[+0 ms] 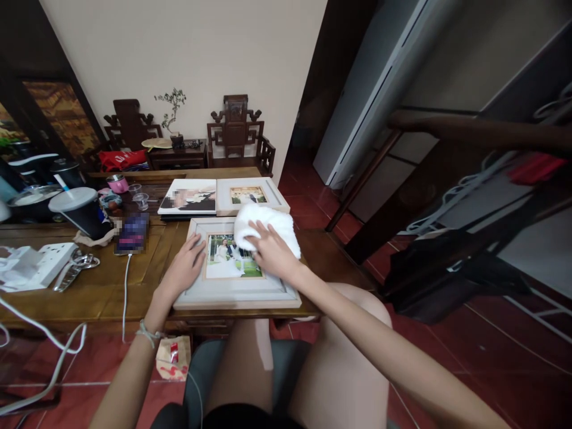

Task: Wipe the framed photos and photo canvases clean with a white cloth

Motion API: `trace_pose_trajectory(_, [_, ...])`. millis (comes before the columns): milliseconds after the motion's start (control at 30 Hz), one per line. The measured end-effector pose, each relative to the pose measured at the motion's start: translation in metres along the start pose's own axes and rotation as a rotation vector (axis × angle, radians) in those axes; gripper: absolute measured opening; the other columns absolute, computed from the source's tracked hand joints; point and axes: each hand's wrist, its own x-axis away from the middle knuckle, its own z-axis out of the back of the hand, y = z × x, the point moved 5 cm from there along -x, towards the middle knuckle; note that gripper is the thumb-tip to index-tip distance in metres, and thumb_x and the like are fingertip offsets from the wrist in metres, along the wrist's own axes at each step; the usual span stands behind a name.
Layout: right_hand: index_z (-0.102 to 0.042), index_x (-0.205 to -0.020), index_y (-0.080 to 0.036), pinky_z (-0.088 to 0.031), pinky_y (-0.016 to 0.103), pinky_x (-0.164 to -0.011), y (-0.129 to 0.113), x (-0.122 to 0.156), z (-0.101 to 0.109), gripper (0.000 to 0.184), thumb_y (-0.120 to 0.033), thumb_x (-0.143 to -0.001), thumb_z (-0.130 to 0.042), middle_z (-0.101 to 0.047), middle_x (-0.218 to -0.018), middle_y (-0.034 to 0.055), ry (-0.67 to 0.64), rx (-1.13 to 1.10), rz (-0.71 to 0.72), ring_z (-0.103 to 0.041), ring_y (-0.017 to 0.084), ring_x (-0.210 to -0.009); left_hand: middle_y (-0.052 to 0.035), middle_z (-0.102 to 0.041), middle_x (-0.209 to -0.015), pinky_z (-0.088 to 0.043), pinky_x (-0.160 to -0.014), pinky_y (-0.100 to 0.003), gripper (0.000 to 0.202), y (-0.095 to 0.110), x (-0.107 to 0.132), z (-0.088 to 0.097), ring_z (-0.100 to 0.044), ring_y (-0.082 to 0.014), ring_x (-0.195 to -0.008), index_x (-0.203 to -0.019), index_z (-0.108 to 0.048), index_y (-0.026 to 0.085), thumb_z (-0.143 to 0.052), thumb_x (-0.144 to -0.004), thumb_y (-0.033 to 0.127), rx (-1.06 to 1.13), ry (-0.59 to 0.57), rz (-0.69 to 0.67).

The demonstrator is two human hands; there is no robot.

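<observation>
A white-framed photo [232, 293] lies flat at the near edge of the wooden table [107, 292]. My left hand [184, 268] rests flat on the frame's left side, fingers spread. My right hand [270, 253] presses a folded white cloth [268, 229] against the frame's upper right part, fingers stretched over the cloth. Behind it lie a second white-framed photo [252, 195] and a photo album [188, 196].
A phone [132, 233] on a white charging cable, a black lidded cup [83, 210], a white power strip [47, 262] and keys [74, 268] sit on the table's left. Carved chairs [236, 134] stand by the wall. A dark stair rail [447, 179] rises at right.
</observation>
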Motion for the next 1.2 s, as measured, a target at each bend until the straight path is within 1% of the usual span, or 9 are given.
trace_pose_trajectory(100, [-0.06, -0.13, -0.009, -0.025, 0.056, -0.115, 0.005, -0.02, -0.005, 0.046, -0.007, -0.085, -0.049, -0.041, -0.15, 0.0227, -0.018, 0.099, 0.032, -0.033, 0.037, -0.142, -0.0193, -0.046, -0.148, -0.029, -0.118, -0.048, 0.046, -0.002, 0.001, -0.001, -0.034, -0.0286, -0.144, -0.128, -0.059, 0.009, -0.037, -0.097, 0.034, -0.003, 0.009, 0.01])
trace_pose_trajectory(167, [-0.063, -0.126, -0.009, -0.025, 0.057, -0.114, -0.001, -0.016, -0.005, 0.044, -0.006, -0.084, -0.049, -0.046, -0.146, 0.0228, -0.043, 0.117, 0.073, -0.036, 0.038, -0.139, -0.0194, -0.046, -0.147, -0.029, -0.118, -0.047, 0.046, -0.003, 0.001, -0.001, -0.035, -0.0281, -0.143, -0.129, -0.058, 0.009, -0.037, -0.097, 0.033, -0.003, 0.014, 0.015])
trace_pose_trajectory(400, [-0.069, -0.112, -0.016, -0.04, 0.05, -0.108, -0.048, 0.068, 0.033, 0.042, -0.001, -0.078, -0.049, -0.061, -0.131, 0.0182, -0.256, -0.041, 0.225, -0.051, 0.031, -0.129, -0.0167, -0.047, -0.148, -0.029, -0.118, -0.046, 0.044, -0.003, 0.002, -0.002, -0.035, -0.0266, -0.143, -0.128, -0.059, 0.011, -0.038, -0.096, 0.034, 0.018, 0.049, 0.02])
trace_pose_trajectory(533, [-0.07, -0.106, -0.024, -0.04, 0.048, -0.111, -0.066, 0.097, 0.047, 0.041, -0.003, -0.076, -0.052, -0.06, -0.135, 0.0118, -0.259, -0.171, 0.261, -0.049, 0.027, -0.133, -0.0168, -0.046, -0.148, -0.029, -0.119, -0.045, 0.045, -0.003, 0.002, -0.001, -0.037, -0.0265, -0.142, -0.127, -0.06, 0.01, -0.038, -0.096, 0.034, 0.033, 0.051, 0.028])
trace_pose_trajectory(633, [-0.068, -0.113, -0.018, -0.032, 0.051, -0.116, -0.062, 0.088, 0.03, 0.042, -0.003, -0.077, -0.053, -0.052, -0.144, 0.0162, -0.178, -0.174, 0.227, -0.038, 0.03, -0.141, -0.0172, -0.05, -0.145, -0.03, -0.118, -0.046, 0.045, -0.003, 0.001, 0.0, -0.038, -0.0269, -0.142, -0.126, -0.061, 0.009, -0.039, -0.096, 0.034, 0.039, 0.037, 0.021])
trace_pose_trajectory(767, [-0.064, -0.122, -0.011, -0.026, 0.052, -0.118, -0.036, 0.044, 0.004, 0.045, -0.004, -0.079, -0.054, -0.048, -0.146, 0.0211, -0.083, -0.107, 0.155, -0.035, 0.032, -0.142, -0.0179, -0.053, -0.142, -0.031, -0.117, -0.047, 0.045, -0.002, 0.0, 0.001, -0.037, -0.0275, -0.142, -0.124, -0.063, 0.009, -0.039, -0.096, 0.034, 0.033, 0.025, 0.003])
trace_pose_trajectory(967, [-0.057, -0.13, -0.006, -0.021, 0.054, -0.118, 0.002, -0.025, -0.002, 0.047, -0.004, -0.084, -0.048, -0.038, -0.153, 0.0215, -0.033, 0.026, 0.093, -0.027, 0.034, -0.145, -0.0169, -0.053, -0.142, -0.031, -0.117, -0.048, 0.044, -0.004, 0.001, -0.001, -0.037, -0.0279, -0.142, -0.125, -0.063, 0.011, -0.039, -0.097, 0.035, 0.039, 0.029, -0.003])
trace_pose_trajectory(1067, [-0.059, -0.129, -0.007, -0.021, 0.059, -0.116, -0.002, -0.027, -0.004, 0.048, -0.002, -0.083, -0.048, -0.041, -0.151, 0.0219, -0.048, 0.032, 0.107, -0.029, 0.036, -0.144, -0.0166, -0.054, -0.141, -0.032, -0.117, -0.047, 0.043, -0.006, 0.002, -0.001, -0.038, -0.0272, -0.142, -0.125, -0.063, 0.011, -0.04, -0.096, 0.035, 0.053, 0.045, 0.008])
trace_pose_trajectory(1200, [-0.064, -0.123, -0.008, -0.024, 0.06, -0.115, -0.03, 0.016, 0.005, 0.044, -0.001, -0.082, -0.048, -0.045, -0.148, 0.023, -0.16, -0.039, 0.153, -0.031, 0.037, -0.143, -0.0178, -0.054, -0.141, -0.031, -0.117, -0.047, 0.044, -0.005, 0.002, -0.002, -0.037, -0.027, -0.142, -0.125, -0.063, 0.009, -0.04, -0.096, 0.034, 0.057, 0.055, 0.016])
